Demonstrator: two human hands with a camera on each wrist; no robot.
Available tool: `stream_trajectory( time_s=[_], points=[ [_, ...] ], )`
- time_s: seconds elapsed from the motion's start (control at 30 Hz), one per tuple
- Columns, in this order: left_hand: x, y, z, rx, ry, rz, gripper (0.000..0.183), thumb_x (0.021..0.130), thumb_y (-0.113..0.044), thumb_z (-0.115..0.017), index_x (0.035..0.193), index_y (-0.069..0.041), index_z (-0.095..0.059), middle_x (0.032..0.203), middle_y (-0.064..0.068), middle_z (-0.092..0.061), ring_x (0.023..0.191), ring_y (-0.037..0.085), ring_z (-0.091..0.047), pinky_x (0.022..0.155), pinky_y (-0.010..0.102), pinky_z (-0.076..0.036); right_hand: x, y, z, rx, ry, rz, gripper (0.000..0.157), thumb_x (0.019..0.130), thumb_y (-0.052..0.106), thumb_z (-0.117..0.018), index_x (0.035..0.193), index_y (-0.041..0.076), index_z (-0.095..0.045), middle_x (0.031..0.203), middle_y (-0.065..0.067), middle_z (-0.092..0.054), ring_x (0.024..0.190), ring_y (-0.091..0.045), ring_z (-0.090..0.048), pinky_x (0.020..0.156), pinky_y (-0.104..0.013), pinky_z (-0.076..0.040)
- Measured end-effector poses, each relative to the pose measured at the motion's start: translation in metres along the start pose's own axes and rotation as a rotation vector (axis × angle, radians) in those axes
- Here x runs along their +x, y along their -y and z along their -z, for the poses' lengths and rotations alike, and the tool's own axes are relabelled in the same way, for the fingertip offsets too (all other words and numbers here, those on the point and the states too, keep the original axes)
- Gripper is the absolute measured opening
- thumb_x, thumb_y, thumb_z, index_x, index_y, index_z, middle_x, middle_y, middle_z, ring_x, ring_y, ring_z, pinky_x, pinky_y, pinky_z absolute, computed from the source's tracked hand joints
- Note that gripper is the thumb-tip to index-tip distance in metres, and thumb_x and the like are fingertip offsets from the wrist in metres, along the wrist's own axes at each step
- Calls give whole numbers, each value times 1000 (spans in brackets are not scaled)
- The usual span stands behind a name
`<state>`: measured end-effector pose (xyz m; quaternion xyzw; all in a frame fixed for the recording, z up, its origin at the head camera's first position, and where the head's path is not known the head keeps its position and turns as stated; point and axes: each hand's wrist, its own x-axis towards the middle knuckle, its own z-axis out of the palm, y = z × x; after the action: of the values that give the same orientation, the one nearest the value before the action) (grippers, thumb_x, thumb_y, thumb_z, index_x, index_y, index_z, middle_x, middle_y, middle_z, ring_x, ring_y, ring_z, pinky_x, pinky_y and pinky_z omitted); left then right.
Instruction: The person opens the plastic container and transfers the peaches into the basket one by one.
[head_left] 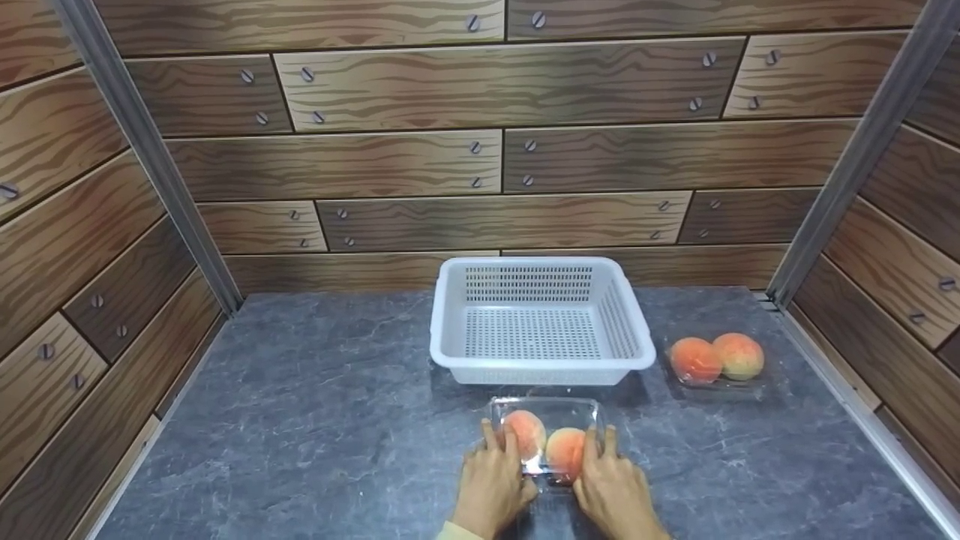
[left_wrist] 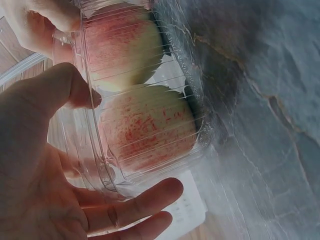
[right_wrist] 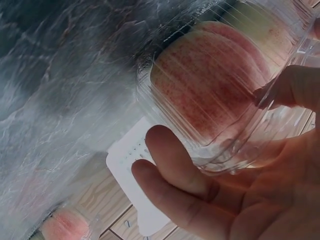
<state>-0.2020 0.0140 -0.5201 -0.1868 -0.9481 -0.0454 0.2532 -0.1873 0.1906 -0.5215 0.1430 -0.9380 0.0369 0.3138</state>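
A clear plastic clamshell box (head_left: 547, 406) lies on the dark marbled tabletop, in front of the person. Two red-and-yellow peaches are inside it, the left peach (head_left: 524, 433) and the right peach (head_left: 565, 450). At the box's left end, the left hand (head_left: 491, 484) grips it, thumb on the near rim. The right hand (head_left: 616, 487) grips the opposite end. Thumb and fingers about the ribbed wall also show in the left wrist view, near a peach (left_wrist: 150, 127), and in the right wrist view, near another peach (right_wrist: 210, 80). Whether the lid is fully snapped down I cannot tell.
A white perforated plastic basket (head_left: 544, 365) stands just beyond the box. To its right, a second clear box (head_left: 750, 388) holds two peaches (head_left: 695, 361). Wood-patterned panels (head_left: 510, 90) and metal corner posts (head_left: 142, 150) enclose the table.
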Motion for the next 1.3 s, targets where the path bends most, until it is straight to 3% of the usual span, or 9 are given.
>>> stream_trajectory(
  time_s=[0.37,0.6,0.83,1.3],
  points=[
    [-1,5,6,-7,3,-50,72,66,-45,-69,116,5,-53,106,31,-54,54,27,-59,48,34,-49,1,0,0,22,5,-9,57,57,11,-66,107,-14,-54,100,-38,-53,37,-31,-50,31,-41,-42],
    [0,6,5,-29,3,-41,72,65,-43,-71,115,6,-53,107,33,-54,51,27,-59,47,35,-48,3,1,0,11,28,2,57,57,11,-68,106,-14,-53,99,-38,-52,38,-31,-49,30,-40,-41],
    [-1,5,5,-31,44,-39,74,66,-44,-70,117,6,-52,110,33,-53,55,29,-59,49,36,-49,1,1,1,17,54,-10,54,59,9,-67,106,-13,-53,99,-37,-51,39,-30,-50,31,-40,-42],
    [-1,4,6,-2,25,-35,73,66,-44,-70,117,5,-53,110,32,-53,59,28,-61,49,35,-49,2,-1,1,8,41,30,55,59,8,-67,107,-14,-53,98,-37,-50,37,-27,-48,30,-37,-41]
  ],
)
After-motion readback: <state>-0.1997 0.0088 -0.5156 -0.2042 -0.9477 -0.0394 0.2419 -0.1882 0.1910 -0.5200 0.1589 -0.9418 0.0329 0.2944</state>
